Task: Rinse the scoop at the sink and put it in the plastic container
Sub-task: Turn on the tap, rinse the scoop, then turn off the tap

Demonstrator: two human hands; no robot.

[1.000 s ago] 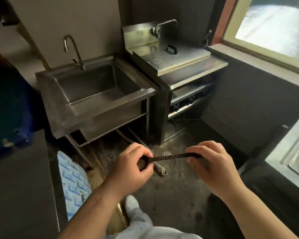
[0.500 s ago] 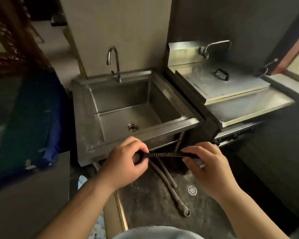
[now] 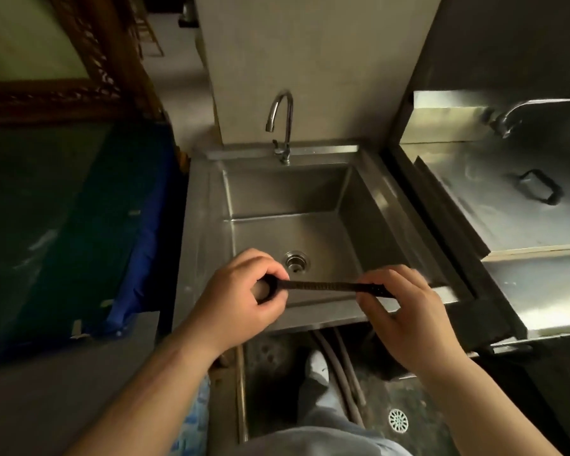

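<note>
A slim black scoop (image 3: pixel 326 286) with a ribbed handle lies level between both my hands, above the front rim of the steel sink (image 3: pixel 313 311). My left hand (image 3: pixel 241 297) is closed around the scoop's bowl end, which its fingers mostly hide. My right hand (image 3: pixel 408 311) pinches the handle's far end. The curved tap (image 3: pixel 282 123) stands at the back of the sink, with no water running. The drain (image 3: pixel 296 260) shows just beyond the scoop. No plastic container is in view.
A steel unit with a flat lid and black handle (image 3: pixel 540 189) adjoins the sink on the right. A dark blue-edged bin (image 3: pixel 79 225) and a grey surface (image 3: pixel 63 390) sit to the left. Hoses (image 3: pixel 339 373) and a floor drain (image 3: pixel 398 420) lie below.
The view has closed in on the sink and centred on it. Both hands, still holding the scoop level, have come from in front of the sink to above its front rim.
</note>
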